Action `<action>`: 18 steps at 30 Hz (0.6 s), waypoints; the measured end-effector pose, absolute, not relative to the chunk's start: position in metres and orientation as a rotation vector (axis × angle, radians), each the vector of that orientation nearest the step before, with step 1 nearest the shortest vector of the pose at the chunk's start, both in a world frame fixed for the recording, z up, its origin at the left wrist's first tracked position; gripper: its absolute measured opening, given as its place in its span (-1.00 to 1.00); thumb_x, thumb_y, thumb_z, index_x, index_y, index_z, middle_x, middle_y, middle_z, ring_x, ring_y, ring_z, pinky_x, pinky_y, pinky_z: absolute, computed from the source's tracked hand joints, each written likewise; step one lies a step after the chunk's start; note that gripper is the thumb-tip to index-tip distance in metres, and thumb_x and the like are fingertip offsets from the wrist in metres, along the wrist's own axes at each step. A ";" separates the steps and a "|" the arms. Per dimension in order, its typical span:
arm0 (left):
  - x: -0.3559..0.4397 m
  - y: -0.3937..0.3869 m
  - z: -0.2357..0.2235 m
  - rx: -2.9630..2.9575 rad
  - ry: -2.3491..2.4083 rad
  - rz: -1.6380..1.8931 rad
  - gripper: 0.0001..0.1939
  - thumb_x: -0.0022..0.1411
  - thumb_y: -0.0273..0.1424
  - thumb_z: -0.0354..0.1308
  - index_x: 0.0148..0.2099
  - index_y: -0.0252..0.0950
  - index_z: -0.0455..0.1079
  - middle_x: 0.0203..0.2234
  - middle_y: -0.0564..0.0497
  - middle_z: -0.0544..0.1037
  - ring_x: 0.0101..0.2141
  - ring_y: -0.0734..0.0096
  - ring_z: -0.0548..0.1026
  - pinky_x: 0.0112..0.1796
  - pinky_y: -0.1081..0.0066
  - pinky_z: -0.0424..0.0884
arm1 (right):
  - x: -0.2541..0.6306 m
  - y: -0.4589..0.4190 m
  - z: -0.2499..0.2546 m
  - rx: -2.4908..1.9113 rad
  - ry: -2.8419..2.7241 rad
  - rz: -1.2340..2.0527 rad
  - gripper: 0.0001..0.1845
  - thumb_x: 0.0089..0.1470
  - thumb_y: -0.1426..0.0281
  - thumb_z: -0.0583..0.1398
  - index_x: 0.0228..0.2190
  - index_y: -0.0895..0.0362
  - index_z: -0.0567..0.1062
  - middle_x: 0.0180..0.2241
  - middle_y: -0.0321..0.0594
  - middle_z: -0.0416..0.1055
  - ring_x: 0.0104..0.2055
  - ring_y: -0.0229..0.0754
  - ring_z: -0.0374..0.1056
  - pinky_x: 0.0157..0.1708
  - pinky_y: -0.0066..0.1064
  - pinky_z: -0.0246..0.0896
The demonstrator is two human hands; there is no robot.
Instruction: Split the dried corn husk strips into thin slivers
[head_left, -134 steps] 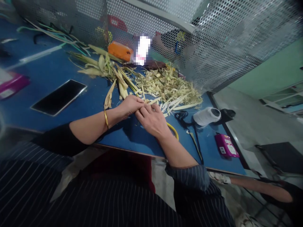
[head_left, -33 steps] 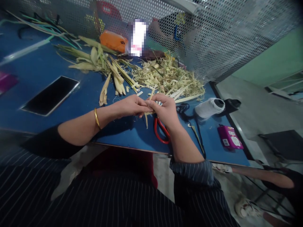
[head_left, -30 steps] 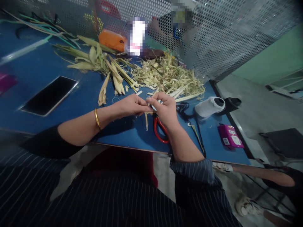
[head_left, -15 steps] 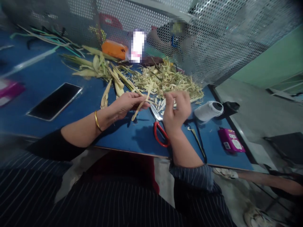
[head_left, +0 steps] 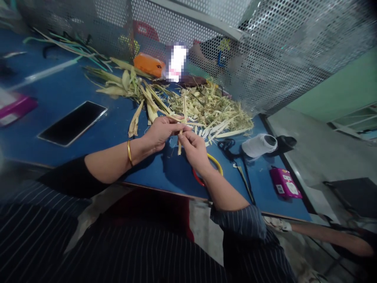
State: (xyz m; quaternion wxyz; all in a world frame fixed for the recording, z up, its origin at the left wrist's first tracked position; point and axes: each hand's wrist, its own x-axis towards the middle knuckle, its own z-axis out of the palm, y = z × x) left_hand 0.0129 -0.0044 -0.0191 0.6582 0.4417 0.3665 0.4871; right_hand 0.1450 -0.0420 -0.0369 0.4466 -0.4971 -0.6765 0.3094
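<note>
Crossed strips of dried corn husk (head_left: 180, 147) are pinched between both hands above the front of the blue table (head_left: 153, 169). My left hand (head_left: 161, 133), with a gold bangle at its wrist, is closed on the crossing of the strips. From the right, my right hand (head_left: 194, 149) is closed with its fingertips at the same crossing, touching the left fingers. Scissors with red and yellow handles (head_left: 218, 163) lie under my right wrist, mostly hidden. Behind the hands spreads a heap of shredded husk (head_left: 215, 102), with short cut pieces along its front.
Whole husks (head_left: 129, 84) lie at the back left, near an orange packet (head_left: 149, 65). A dark phone (head_left: 73, 122) is on the left. To the right stand a white thread spool (head_left: 259, 145) and a purple packet (head_left: 285, 182). A perforated metal screen (head_left: 182, 27) borders the back.
My right hand has come left and down to the strips and closed on them beside my left hand. The husk strips have turned more upright. The view has shifted slightly.
</note>
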 end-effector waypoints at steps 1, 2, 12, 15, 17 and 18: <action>0.014 -0.004 -0.020 1.006 0.840 1.127 -0.83 -0.08 -0.43 0.38 -0.41 -0.41 0.51 -0.40 -0.07 0.61 -0.34 0.46 0.52 -0.24 0.48 0.42 | 0.144 -0.044 -0.036 -1.223 -1.682 0.768 -0.61 0.14 0.20 0.11 -0.64 0.09 0.23 -0.61 -0.39 0.08 -0.49 -0.30 0.03 -0.43 -0.41 0.00; 0.015 -0.005 -0.020 1.008 0.850 1.150 -0.85 -0.08 -0.44 0.37 -0.42 -0.41 0.51 -0.38 -0.08 0.61 -0.34 0.46 0.51 -0.25 0.49 0.41 | 0.144 -0.045 -0.035 -1.217 -1.687 0.771 -0.61 0.14 0.20 0.11 -0.64 0.09 0.22 -0.60 -0.38 0.09 -0.48 -0.29 0.04 -0.42 -0.42 0.02; 0.005 0.000 -0.013 0.989 0.874 0.976 -0.78 0.03 -0.48 0.30 -0.21 -0.41 0.49 -0.49 0.01 0.57 -0.49 0.55 0.49 -0.40 0.54 0.42 | 0.155 -0.046 -0.030 -1.320 -1.773 0.290 -0.61 0.23 0.19 0.06 -0.57 0.09 0.34 -0.52 -0.29 0.27 -0.40 -0.22 0.19 -0.27 -0.36 0.11; -0.002 0.002 -0.010 0.982 0.854 0.897 -0.72 0.02 -0.44 0.34 -0.17 -0.38 0.49 -0.44 -0.02 0.59 -0.45 0.50 0.54 -0.38 0.52 0.45 | 0.166 -0.041 -0.024 -1.351 -1.726 -0.131 -0.73 0.22 0.18 0.10 -0.39 0.09 0.42 -0.32 -0.14 0.39 -0.20 -0.11 0.26 -0.15 -0.28 0.11; -0.002 0.002 -0.010 0.990 0.850 0.858 -0.71 0.00 -0.41 0.37 -0.20 -0.38 0.49 -0.45 -0.01 0.57 -0.47 0.53 0.52 -0.40 0.53 0.45 | 0.169 -0.037 -0.024 -1.380 -1.831 -0.160 -0.76 0.23 0.19 0.09 -0.31 0.08 0.43 -0.28 -0.13 0.42 -0.18 -0.10 0.29 -0.15 -0.28 0.09; -0.002 0.001 -0.011 0.995 0.858 0.851 -0.72 -0.01 -0.40 0.38 -0.22 -0.39 0.49 -0.49 0.01 0.55 -0.52 0.56 0.49 -0.44 0.54 0.43 | 0.169 -0.036 -0.025 -1.397 -1.901 -0.144 -0.76 0.25 0.21 0.07 -0.33 0.07 0.43 -0.31 -0.16 0.43 -0.22 -0.12 0.30 -0.17 -0.29 0.08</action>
